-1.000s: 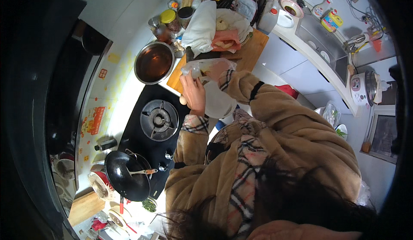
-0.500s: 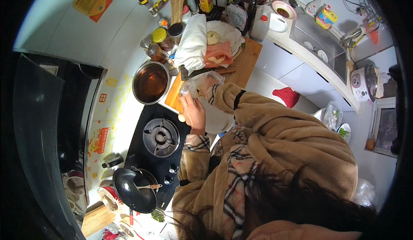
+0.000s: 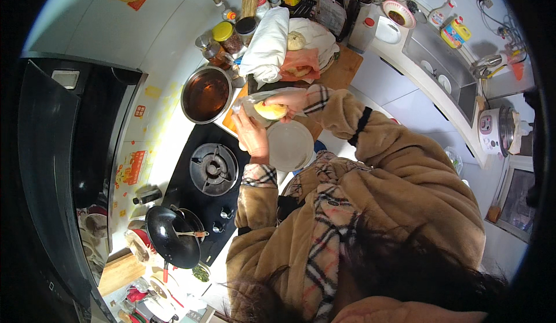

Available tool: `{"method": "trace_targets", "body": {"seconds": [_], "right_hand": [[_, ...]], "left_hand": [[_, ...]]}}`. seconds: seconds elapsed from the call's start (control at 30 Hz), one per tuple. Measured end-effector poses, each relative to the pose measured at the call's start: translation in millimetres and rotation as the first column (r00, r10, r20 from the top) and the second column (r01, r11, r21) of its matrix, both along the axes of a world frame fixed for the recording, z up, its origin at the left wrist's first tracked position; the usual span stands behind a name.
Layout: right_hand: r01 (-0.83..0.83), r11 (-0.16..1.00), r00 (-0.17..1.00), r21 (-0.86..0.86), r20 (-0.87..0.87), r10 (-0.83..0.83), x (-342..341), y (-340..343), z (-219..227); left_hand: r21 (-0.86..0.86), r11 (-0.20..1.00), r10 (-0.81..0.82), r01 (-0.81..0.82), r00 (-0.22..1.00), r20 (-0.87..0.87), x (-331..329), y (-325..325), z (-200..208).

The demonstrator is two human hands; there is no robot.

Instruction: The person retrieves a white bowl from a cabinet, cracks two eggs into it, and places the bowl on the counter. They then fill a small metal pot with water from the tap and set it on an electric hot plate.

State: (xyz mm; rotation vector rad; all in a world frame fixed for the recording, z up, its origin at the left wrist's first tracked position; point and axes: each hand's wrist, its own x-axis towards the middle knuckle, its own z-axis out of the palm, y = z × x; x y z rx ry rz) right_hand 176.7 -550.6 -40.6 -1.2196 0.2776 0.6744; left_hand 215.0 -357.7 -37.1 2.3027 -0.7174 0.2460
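Note:
Over the near edge of a wooden cutting board (image 3: 348,68), my right hand (image 3: 294,100) grips a rounded, pale yellow piece of food (image 3: 271,111), its exact kind unclear. Around and beside the piece is a clear plastic bag (image 3: 245,100). My left hand (image 3: 252,136) pinches the bag's edge, fingers closed on the film. Whether the piece is inside the bag or just at its mouth, I cannot tell. Just below my hands sits a round, whitish translucent bowl (image 3: 288,147). Farther back on the board are a white cloth bundle (image 3: 267,48) and a reddish bag (image 3: 300,63).
A steel pot of brown liquid (image 3: 205,94) stands left of the board. Nearer are a gas burner (image 3: 213,169) and a black wok (image 3: 168,239) with a spatula in it. Jars (image 3: 227,37) line the wall. At the right are a sink (image 3: 440,68) and a rice cooker (image 3: 492,127).
The yellow piece has come into sight in my right hand, which was inside the bag before. The bag is stretched out between my hands. The view has shifted slightly.

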Motion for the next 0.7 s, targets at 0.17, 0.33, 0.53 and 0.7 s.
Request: {"method": "trace_targets", "body": {"seconds": [0.17,0.33,0.53,0.7], "right_hand": [[-0.023,1.0,0.898,0.002,0.439,0.019,-42.9,-53.2,43.3],[0.495,0.735,0.862,-0.463,0.371,-0.346,-28.3,-174.6,22.9],[0.16,-0.096,0.958,-0.982,0.178,-0.225,29.3,-245.6,-85.4],[0.259,-0.339,0.951,-0.904,0.3,-0.072,38.1,-232.1,-99.9]], "left_hand": [[-0.029,1.0,0.004,-0.002,0.999,0.043,-0.8,6.0,5.1],[0.003,1.0,0.027,-0.027,0.999,-0.032,-14.7,13.7,7.2],[-0.015,1.0,0.023,-0.023,1.0,0.005,-22.2,14.8,8.0],[0.024,1.0,-0.003,0.002,1.0,0.017,-24.4,18.3,10.9]]}}
